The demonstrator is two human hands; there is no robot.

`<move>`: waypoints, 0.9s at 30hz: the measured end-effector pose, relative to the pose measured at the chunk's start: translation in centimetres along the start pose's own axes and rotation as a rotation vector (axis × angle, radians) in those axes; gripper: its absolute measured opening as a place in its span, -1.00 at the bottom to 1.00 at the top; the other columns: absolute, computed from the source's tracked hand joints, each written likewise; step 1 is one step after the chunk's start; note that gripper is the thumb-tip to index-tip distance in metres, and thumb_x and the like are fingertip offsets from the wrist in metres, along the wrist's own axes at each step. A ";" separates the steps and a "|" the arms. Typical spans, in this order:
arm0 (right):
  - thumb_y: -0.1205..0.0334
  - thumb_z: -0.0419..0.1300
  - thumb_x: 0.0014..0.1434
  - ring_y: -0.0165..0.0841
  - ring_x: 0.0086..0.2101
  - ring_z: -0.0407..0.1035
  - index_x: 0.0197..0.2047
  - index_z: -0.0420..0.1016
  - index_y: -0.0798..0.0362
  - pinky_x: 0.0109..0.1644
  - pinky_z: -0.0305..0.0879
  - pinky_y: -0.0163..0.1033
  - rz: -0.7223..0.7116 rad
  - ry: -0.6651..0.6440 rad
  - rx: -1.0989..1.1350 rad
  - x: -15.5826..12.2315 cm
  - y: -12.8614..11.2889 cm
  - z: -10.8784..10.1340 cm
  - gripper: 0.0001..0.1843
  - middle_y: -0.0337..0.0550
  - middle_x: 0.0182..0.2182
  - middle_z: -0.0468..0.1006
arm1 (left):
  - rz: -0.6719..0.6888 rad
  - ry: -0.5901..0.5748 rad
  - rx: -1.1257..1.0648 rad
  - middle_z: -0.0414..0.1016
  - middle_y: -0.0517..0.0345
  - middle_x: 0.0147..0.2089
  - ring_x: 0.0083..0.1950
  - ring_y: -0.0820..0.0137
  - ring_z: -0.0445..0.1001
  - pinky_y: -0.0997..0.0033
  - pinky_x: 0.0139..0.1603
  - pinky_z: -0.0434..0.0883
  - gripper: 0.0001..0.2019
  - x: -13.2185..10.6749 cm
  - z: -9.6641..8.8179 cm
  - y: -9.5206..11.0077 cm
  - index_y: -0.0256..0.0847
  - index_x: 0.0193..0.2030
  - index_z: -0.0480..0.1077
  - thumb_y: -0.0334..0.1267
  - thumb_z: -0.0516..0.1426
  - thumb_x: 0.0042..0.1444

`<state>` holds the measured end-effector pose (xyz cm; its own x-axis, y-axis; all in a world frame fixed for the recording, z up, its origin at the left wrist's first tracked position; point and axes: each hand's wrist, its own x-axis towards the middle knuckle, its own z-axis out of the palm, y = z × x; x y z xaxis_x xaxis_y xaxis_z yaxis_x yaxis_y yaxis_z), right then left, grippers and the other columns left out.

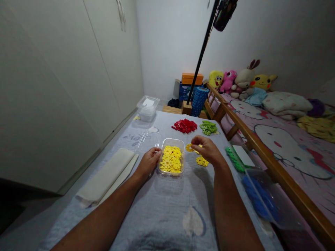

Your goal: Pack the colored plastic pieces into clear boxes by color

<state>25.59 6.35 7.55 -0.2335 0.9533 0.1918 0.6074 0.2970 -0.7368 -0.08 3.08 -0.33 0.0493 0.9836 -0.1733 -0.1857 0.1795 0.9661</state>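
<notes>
A clear plastic container stands in the middle of the cloth-covered table, filled with yellow snowflake-shaped plastic pieces. My left hand grips its left wall, thumb at the rim. To the right of the container, my right hand pinches a yellow snowflake piece between thumb and fingers, just above the cloth. More yellow pieces lie loose on the table under and beside that hand, some partly hidden by it.
Behind the container lie a red pile and a light green pile of pieces. A clear lid and folded cream cloth are on the left. Stacked clear boxes stand at the far left corner. Blue pieces fill a box by the wooden rail.
</notes>
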 end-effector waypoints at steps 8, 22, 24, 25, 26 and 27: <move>0.36 0.22 0.14 -0.26 -0.19 0.37 -0.28 0.50 0.01 0.02 0.15 -0.11 -0.039 0.017 -0.258 0.5 -2.7 4.7 -0.93 -0.18 -0.31 0.58 | 0.003 0.011 0.019 0.39 0.31 -0.55 -0.60 0.55 0.27 0.60 -0.60 0.15 -0.60 -0.2 0.1 0.2 -0.22 -0.20 0.38 0.05 0.26 -0.04; 0.26 0.15 0.18 -0.09 0.02 0.33 -0.12 0.58 -0.04 0.11 0.12 0.00 0.323 0.202 -0.517 0.1 3.7 -1.0 -0.77 -0.08 -0.04 0.60 | -0.011 0.004 0.015 0.45 0.27 -0.48 -0.58 0.52 0.36 0.59 -0.61 0.22 -0.59 0.0 0.0 -0.1 -0.20 -0.19 0.37 0.05 0.26 -0.05; 0.25 0.15 0.18 -0.05 0.03 0.32 -0.08 0.58 -0.04 0.09 0.12 0.02 0.428 0.184 -0.577 0.0 5.0 -1.1 -0.74 -0.05 -0.02 0.58 | -0.003 0.000 0.012 0.43 0.29 -0.50 -0.58 0.54 0.34 0.61 -0.61 0.21 -0.60 0.0 0.0 -0.2 -0.21 -0.19 0.37 0.04 0.26 -0.03; 0.24 0.16 0.17 -0.03 0.05 0.30 -0.06 0.58 -0.05 0.09 0.13 0.03 0.457 0.172 -0.604 -0.1 5.6 -1.0 -0.72 -0.03 0.00 0.56 | -0.002 -0.002 0.012 0.42 0.30 -0.51 -0.59 0.55 0.33 0.62 -0.61 0.19 -0.61 0.0 -0.1 -0.2 -0.21 -0.19 0.37 0.04 0.25 -0.03; 0.22 0.17 0.17 -0.01 0.06 0.28 -0.04 0.59 -0.05 0.08 0.13 0.03 0.468 0.157 -0.627 -0.1 6.1 -0.8 -0.70 -0.01 0.03 0.54 | -0.001 -0.001 0.011 0.41 0.31 -0.52 -0.60 0.55 0.31 0.62 -0.62 0.18 -0.61 0.0 -0.1 -0.2 -0.21 -0.19 0.37 0.04 0.25 -0.02; 0.20 0.18 0.16 0.00 0.07 0.27 -0.04 0.59 -0.05 0.07 0.13 0.03 0.464 0.138 -0.645 -0.2 6.4 -0.5 -0.69 0.00 0.06 0.51 | -0.003 -0.001 0.008 0.40 0.31 -0.53 -0.60 0.56 0.30 0.63 -0.62 0.17 -0.61 0.0 -0.1 -0.2 -0.21 -0.19 0.37 0.04 0.26 -0.03</move>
<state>29.97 8.11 3.11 0.2200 0.9732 0.0673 0.9481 -0.1971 -0.2497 -0.12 3.07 -0.55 0.0507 0.9831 -0.1761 -0.1773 0.1824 0.9671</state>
